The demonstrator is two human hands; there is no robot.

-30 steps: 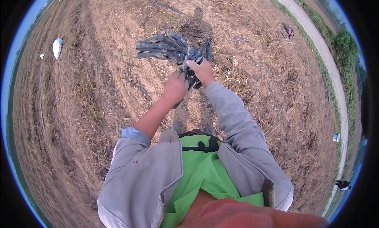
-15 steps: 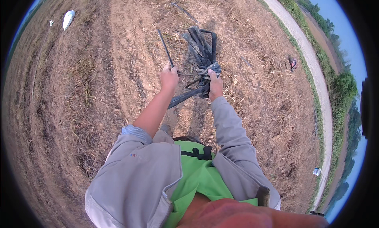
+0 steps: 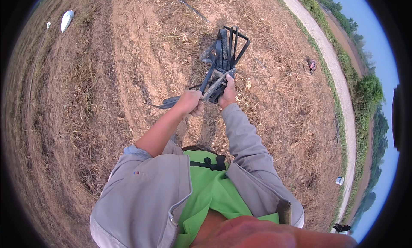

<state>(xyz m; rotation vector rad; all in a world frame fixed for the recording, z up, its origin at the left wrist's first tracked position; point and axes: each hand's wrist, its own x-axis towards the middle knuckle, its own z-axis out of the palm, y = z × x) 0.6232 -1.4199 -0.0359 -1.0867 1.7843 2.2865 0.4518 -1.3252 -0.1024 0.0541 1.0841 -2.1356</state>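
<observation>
Our left grip (image 3: 190, 103) pinches a dusty, black bundle of strips (image 3: 221, 59), fanned in bent loops above dry soil (image 3: 141, 67); our right grip (image 3: 228, 92) clasps its middle. Rightward, soil reaches a pale road's edge (image 3: 350, 119).

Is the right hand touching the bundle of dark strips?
Touching. The head view shows the right hand gripping the bundle of dark strips, its thumb lying over them.
</observation>
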